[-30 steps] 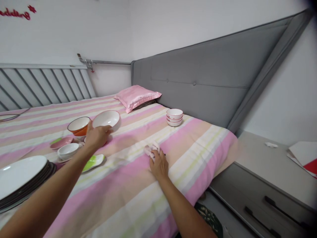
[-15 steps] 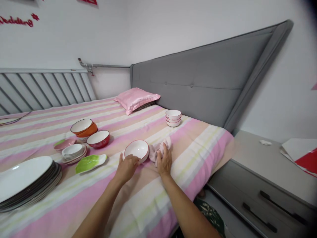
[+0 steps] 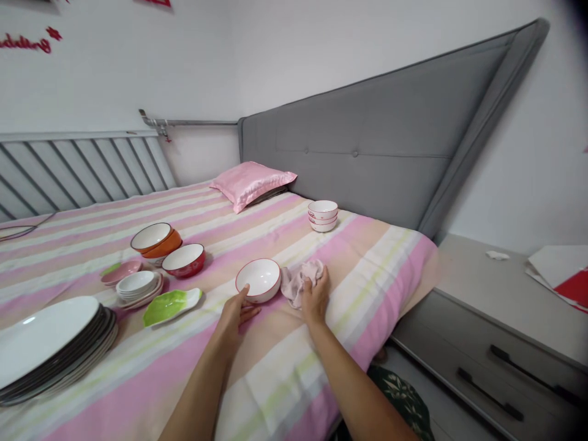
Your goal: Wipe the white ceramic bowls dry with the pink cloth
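A white bowl with a thin red rim (image 3: 258,277) sits on the striped bedspread in front of me. My left hand (image 3: 236,311) is at its near left side, thumb at the rim and fingers low against the outer wall. Just right of the bowl, a crumpled pale pink cloth (image 3: 294,286) is gripped by my right hand (image 3: 316,297), its fingers curled around it. Part of the cloth touches or nearly touches the bowl.
Stacked white bowls (image 3: 323,215) stand near the grey headboard (image 3: 367,135). To the left are a red bowl (image 3: 184,260), orange bowls (image 3: 158,240), small white dishes (image 3: 136,283), a green leaf-shaped dish (image 3: 169,307) and stacked plates (image 3: 50,337). A nightstand (image 3: 487,300) stands right.
My left hand has shifted from over the bowl's near rim down to its near left side. My right hand has turned, with its fingers now behind the cloth. The camera view has shifted slightly.
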### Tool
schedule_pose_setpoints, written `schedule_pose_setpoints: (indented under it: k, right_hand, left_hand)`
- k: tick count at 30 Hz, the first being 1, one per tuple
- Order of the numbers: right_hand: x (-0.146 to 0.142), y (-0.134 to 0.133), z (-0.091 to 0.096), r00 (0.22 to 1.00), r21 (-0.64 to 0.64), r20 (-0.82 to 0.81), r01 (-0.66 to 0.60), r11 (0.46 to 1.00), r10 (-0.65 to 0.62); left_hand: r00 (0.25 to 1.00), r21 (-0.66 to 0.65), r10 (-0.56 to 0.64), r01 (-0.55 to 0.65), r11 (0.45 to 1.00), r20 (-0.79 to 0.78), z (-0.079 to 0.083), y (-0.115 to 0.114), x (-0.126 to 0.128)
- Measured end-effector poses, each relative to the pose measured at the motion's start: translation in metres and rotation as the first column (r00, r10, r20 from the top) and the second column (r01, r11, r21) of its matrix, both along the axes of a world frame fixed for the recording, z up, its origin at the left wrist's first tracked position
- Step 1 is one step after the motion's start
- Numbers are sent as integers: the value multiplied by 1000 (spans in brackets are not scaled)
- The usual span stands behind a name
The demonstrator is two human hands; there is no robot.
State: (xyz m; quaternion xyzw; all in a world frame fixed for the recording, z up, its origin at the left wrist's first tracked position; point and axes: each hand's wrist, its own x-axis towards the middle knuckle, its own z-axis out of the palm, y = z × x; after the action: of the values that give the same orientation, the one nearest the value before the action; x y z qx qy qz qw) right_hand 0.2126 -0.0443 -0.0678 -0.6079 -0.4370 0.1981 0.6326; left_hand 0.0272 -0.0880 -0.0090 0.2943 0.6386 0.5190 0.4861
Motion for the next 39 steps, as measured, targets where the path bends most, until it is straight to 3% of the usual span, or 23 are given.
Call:
schedule_pose_setpoints:
  k: [7, 12, 20, 28, 33, 39]
  right_hand:
    - [14, 13, -11, 982, -59, -185, -51, 997, 39]
    - [29, 27, -24, 950, -114, -285, -165, 980, 127]
    - [27, 10, -20, 939, -89, -202, -302, 949, 280]
    - [21, 9, -13, 947, -165, -195, -287, 943, 254]
    - [15, 34, 18, 928, -146, -241, -324, 935, 285]
    - [18, 79, 95, 933, 22, -155, -324, 946, 323]
  left_hand:
    - [983, -16, 74, -72, 997, 167, 2, 3, 13]
    - [953, 27, 95, -107, 994, 289, 3, -1, 12]
    - [846, 71, 99, -159, 985, 525, 12, -5, -2]
    - [784, 191, 0, -151, 970, 621, 19, -13, 8]
    - [786, 237, 13, -203, 950, 619, 22, -14, 6]
    - [811, 209, 71, -233, 950, 581, 16, -12, -1]
